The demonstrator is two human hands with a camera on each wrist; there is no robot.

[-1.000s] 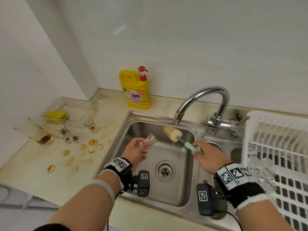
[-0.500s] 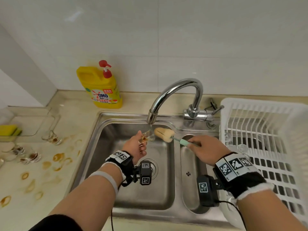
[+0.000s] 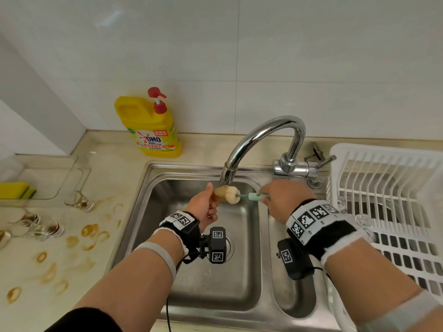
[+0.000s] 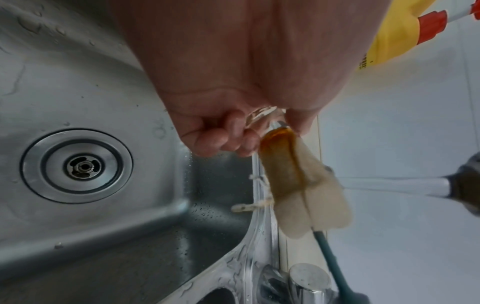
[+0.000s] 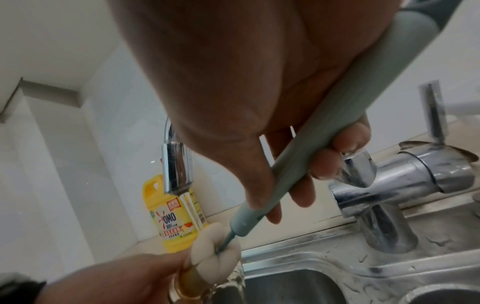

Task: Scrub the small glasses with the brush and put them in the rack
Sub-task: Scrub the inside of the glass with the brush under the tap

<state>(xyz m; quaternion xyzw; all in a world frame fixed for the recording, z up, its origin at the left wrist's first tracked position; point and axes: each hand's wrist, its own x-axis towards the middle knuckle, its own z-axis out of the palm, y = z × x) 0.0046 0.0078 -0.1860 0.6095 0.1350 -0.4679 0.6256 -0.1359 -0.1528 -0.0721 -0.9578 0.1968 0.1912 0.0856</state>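
- Head view: the sink (image 3: 167,236) lies under a running faucet (image 3: 261,140), with the white rack (image 3: 383,178) just to its right.
- Right hand (image 3: 285,200) is wrapped around the brush (image 3: 254,196) handle.
- Left hand (image 3: 203,207) pinches a small glass (image 4: 275,156) under the spout; the sponge head sits partly inside it.

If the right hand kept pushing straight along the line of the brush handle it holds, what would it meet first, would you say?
Probably the small glass in the left hand: the right hand points left along the brush, whose sponge head is already partly inside it. Depth looks aligned.
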